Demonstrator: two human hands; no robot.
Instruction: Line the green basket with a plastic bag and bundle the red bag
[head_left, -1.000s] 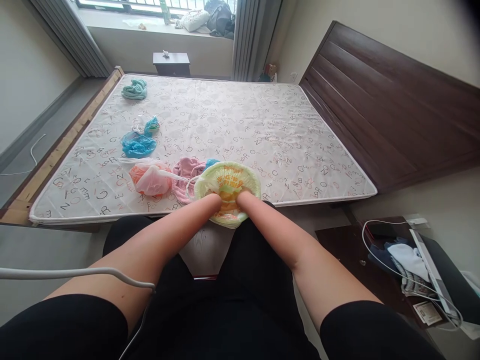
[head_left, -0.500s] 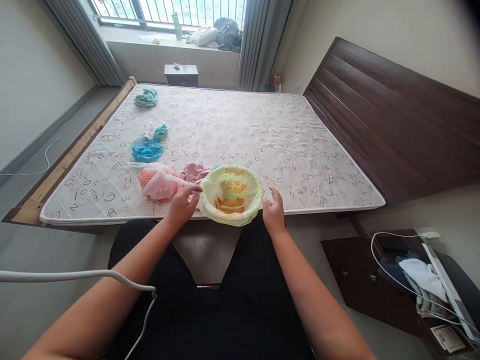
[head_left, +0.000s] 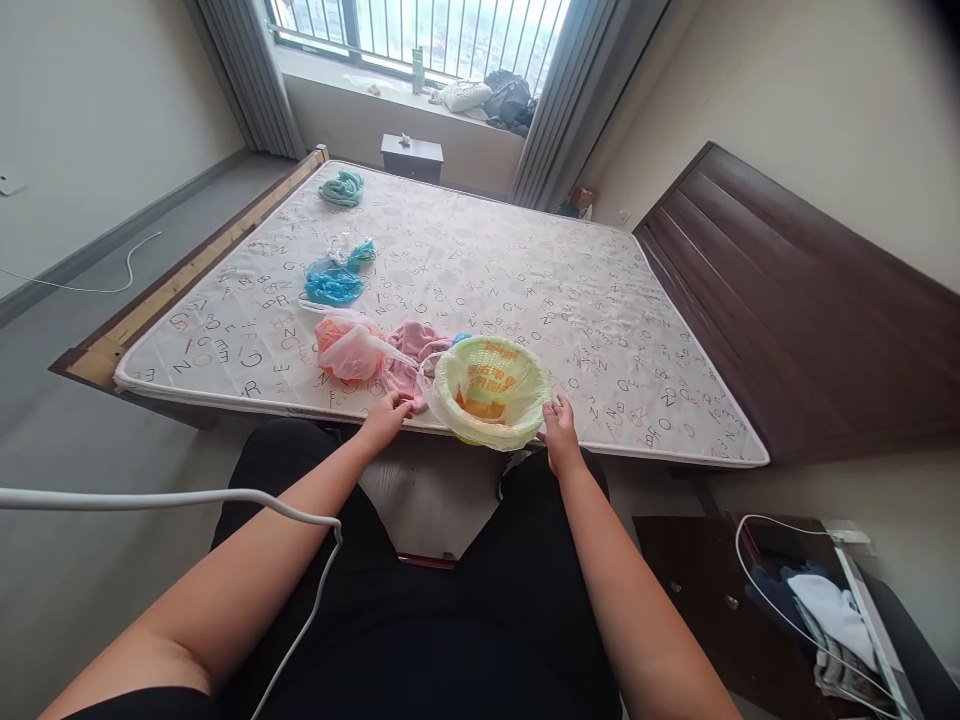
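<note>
A round basket lined with a pale yellow plastic bag [head_left: 491,392] sits at the near edge of the mattress [head_left: 525,290]. My left hand [head_left: 388,415] rests on the mattress edge just left of it, fingers touching a pink cloth [head_left: 415,352]. My right hand [head_left: 558,432] touches the bag's rim on the right side, fingers apart. An orange item in a clear plastic bag [head_left: 346,347] lies left of the pink cloth.
A blue plastic bag [head_left: 331,284] and a green bundle [head_left: 342,187] lie further back on the left of the mattress. A dark headboard [head_left: 795,290] runs along the right. A dark nightstand with clothes and a white cable [head_left: 787,590] stands at lower right.
Both hands came out of the lined basket and moved to its sides. My view has swung left and up, showing more of the window.
</note>
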